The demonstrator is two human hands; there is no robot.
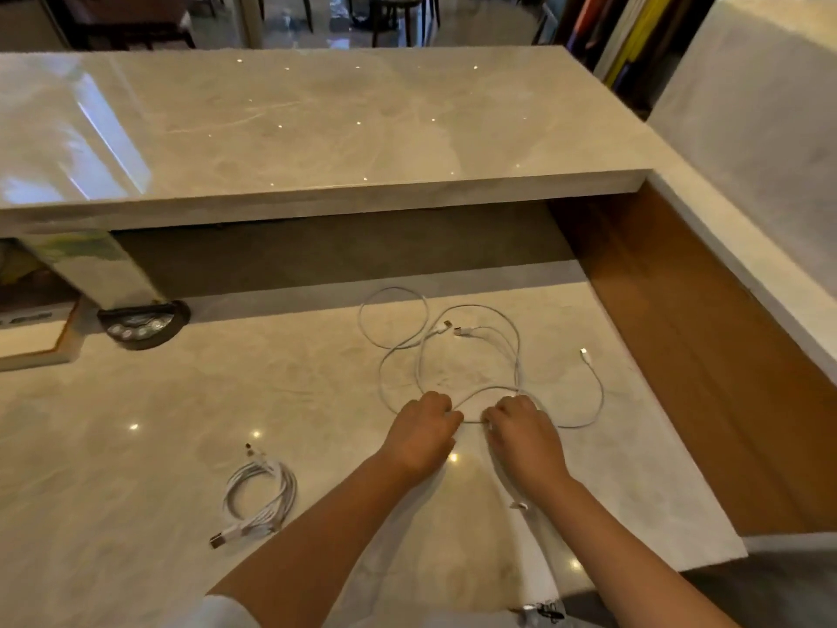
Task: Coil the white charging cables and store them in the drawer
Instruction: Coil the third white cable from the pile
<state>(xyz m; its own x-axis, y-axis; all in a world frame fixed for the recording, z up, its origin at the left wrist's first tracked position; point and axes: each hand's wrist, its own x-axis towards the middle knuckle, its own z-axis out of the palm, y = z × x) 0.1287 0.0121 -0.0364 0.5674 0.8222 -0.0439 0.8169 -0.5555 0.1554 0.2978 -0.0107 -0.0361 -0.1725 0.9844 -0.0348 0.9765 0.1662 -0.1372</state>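
Loose white charging cables point(471, 337) lie in wide overlapping loops on the lower marble desk point(181, 401), their plugs scattered near the middle and right. My left hand point(421, 428) and my right hand point(521, 428) sit side by side at the near edge of the loops, each pinching the cable with curled fingers. A short span of cable runs between them. A coiled white cable bundle point(260, 496) lies to the left of my left forearm. No drawer is in view.
A raised marble counter point(317, 120) runs across the back, overhanging the desk. A dark oval socket panel point(142, 326) sits at the left under it. A wooden side panel point(706, 355) borders the desk on the right. A framed object point(36, 337) lies far left.
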